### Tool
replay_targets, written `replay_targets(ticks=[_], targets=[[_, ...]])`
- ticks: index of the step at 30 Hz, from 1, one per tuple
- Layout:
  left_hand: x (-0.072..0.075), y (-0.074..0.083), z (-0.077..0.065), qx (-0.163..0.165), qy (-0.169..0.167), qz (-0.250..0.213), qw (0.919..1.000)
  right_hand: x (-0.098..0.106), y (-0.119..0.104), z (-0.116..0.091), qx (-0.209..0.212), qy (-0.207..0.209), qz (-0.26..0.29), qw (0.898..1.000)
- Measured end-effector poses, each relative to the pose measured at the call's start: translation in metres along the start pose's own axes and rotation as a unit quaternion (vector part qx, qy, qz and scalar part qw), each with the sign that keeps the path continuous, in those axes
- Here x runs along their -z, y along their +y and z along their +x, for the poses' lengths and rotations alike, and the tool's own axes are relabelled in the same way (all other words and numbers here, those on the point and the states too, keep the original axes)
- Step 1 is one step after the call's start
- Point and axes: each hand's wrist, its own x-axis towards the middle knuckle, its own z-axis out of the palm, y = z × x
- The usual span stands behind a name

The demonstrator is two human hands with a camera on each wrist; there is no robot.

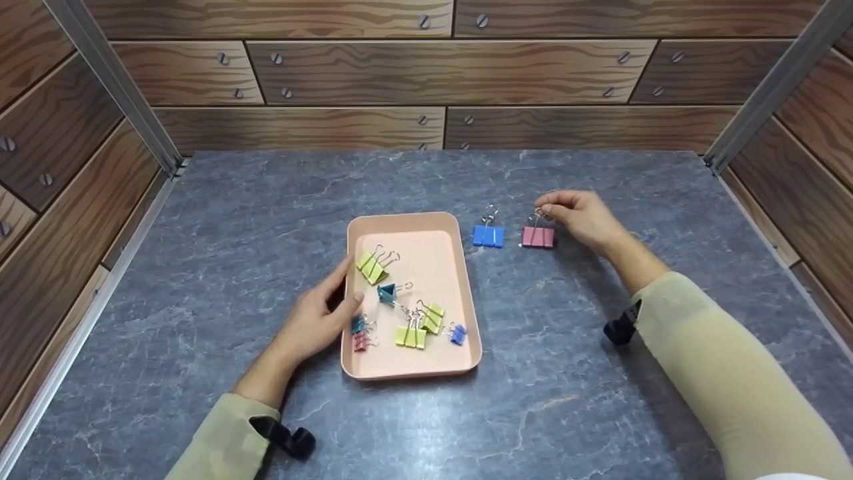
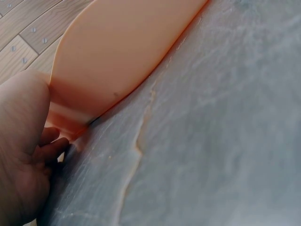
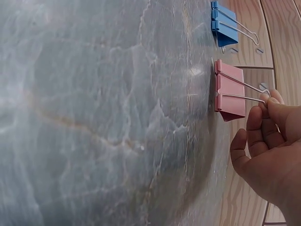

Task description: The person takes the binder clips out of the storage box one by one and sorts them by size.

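The left hand (image 1: 316, 320), left of centre in the head view, is clamped on the left wall of a pink tray (image 1: 433, 260), with the thumb over the rim. The right hand (image 1: 586, 217), in the upper right part of the frame, pinches a wire handle of a pink binder clip (image 1: 538, 237) between thumb and fingertips. The 2 hands are well apart. The pink clip is right of the tray, with its wire handles pointing up; whether its base touches the surface (image 1: 566, 400) I cannot tell. Just left of it is a blue binder clip (image 1: 488, 236), handles also up, between the pink clip and the tray.

The tray lies at the centre of the frame and holds 8 clips that I can make out. A yellow-green clip (image 1: 372, 268) lies near its upper left corner, and a larger teal clip (image 1: 386, 293) below that. Toward the lower middle are 2 more yellow-green clips (image 1: 410, 337), close together. A small teal clip (image 1: 359, 325) and a small red clip (image 1: 360, 342) lie along the left wall, and a small blue clip (image 1: 458, 335) is by the right wall.

Wood-patterned panels (image 1: 400, 73) fill the top of the frame.
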Motion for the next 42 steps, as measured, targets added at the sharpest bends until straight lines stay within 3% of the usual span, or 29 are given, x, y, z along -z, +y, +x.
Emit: replay_targets(ticks=[8, 21, 33, 42], targets=[[0.001, 0.000, 0.000, 0.004, -0.001, 0.002, 1.0000, -0.002, 0.003, 0.001, 0.006, -0.002, 0.015, 1.000], [0.000, 0.001, -0.001, 0.000, -0.002, -0.003, 1.0000, -0.002, 0.009, 0.002, -0.005, -0.002, 0.089, 0.996], [0.001, 0.001, -0.001, 0.000, -0.003, -0.005, 1.0000, 0.005, -0.007, -0.006, 0.017, 0.038, 0.016, 0.999], [0.000, 0.001, -0.001, -0.003, -0.001, -0.009, 1.0000, -0.002, -0.037, -0.010, 0.072, 0.060, 0.024, 0.995]])
